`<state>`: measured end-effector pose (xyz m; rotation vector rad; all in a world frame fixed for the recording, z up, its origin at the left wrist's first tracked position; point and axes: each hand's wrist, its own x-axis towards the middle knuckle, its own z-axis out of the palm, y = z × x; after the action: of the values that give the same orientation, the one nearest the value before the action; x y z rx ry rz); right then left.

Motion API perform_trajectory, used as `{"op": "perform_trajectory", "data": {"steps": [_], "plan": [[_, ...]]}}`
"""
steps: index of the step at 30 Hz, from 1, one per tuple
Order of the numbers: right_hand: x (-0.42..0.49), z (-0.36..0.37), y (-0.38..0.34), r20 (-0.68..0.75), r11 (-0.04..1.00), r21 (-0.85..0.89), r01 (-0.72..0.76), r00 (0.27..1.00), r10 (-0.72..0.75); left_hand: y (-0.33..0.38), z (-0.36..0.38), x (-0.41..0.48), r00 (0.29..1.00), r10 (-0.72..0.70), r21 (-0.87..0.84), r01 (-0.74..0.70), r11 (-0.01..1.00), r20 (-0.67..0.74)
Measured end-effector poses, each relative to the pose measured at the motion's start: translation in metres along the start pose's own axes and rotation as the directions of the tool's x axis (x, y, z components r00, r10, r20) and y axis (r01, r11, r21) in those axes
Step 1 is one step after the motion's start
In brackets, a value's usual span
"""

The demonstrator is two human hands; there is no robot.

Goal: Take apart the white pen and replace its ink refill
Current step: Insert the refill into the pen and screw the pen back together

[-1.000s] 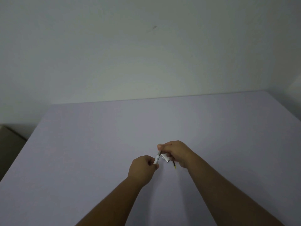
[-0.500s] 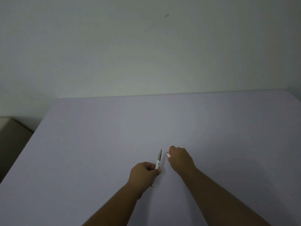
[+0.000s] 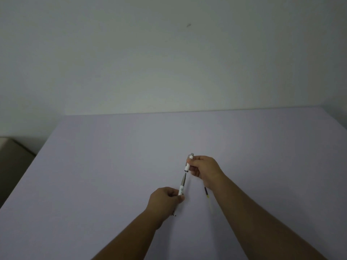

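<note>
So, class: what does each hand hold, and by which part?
Left hand: white pen barrel, gripped at its lower white section. Right hand: short white pen cap piece, pinched at its middle.

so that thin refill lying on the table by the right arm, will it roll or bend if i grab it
The refill looks like a thin round tube, so a nudge would probably roll it across the smooth table. Being so slender, it likely weighs almost nothing and may flex a little if pinched at one end.

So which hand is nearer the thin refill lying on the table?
Right. The right hand sits just above the refill, its wrist beside it; the left hand is further off to its left.
</note>
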<state>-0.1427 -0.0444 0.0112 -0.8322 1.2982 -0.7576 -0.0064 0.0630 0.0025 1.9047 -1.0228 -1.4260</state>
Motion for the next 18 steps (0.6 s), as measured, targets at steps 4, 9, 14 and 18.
{"op": "perform_trajectory", "data": {"steps": [4,9,14,18], "plan": [[-0.01,0.0,0.005,0.05,0.999,-0.043,-0.023,0.998,0.025,0.001,0.002,-0.003,1.0,-0.001,-0.017,0.001,1.0,0.006],[-0.023,0.002,0.016,0.1,0.993,-0.103,-0.065,0.992,0.076,0.002,0.003,-0.003,1.0,-0.015,-0.03,0.015,0.999,-0.005],[-0.028,0.002,0.022,0.109,0.991,-0.107,-0.081,0.99,0.093,0.002,0.005,-0.003,0.999,-0.037,-0.037,0.037,0.999,0.005],[-0.027,0.002,0.027,0.094,0.989,-0.133,-0.068,0.992,0.081,0.0,0.009,0.0,0.997,-0.071,-0.047,0.071,0.996,0.003]]}}
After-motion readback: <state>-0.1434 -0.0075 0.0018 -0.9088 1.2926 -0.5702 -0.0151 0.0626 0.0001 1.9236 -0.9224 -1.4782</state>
